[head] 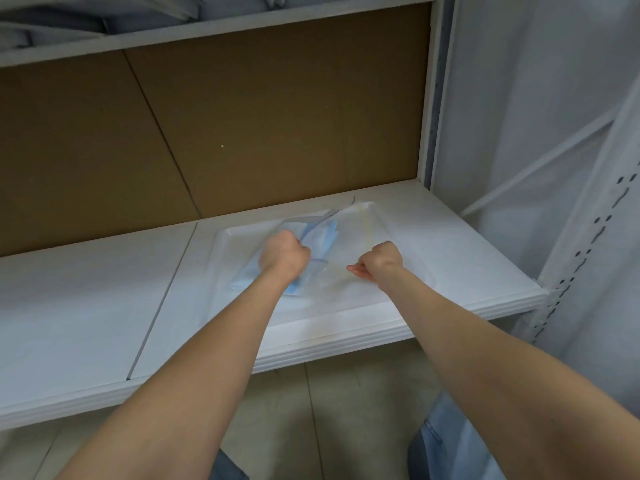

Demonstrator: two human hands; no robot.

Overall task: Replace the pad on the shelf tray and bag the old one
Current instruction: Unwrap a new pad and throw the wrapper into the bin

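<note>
A white tray (408,268) lies on the white shelf (86,306), right of its middle. Over the tray both hands hold a clear plastic bag (349,233) with a zip strip along its mouth. My left hand (284,252) is fisted on the bag's left edge, where a folded blue pad (320,239) shows through the plastic and also sticks out below my wrist. My right hand (379,259) pinches the bag's right edge, near a yellowish line in the plastic. Whether a pad lies flat on the tray under the bag I cannot tell.
A brown board (259,116) backs the shelf. Another shelf (207,29) above carries grey folded fabric. A white perforated upright (571,258) and grey cloth sheeting (519,98) stand to the right. Tiled floor (339,410) lies below the shelf edge.
</note>
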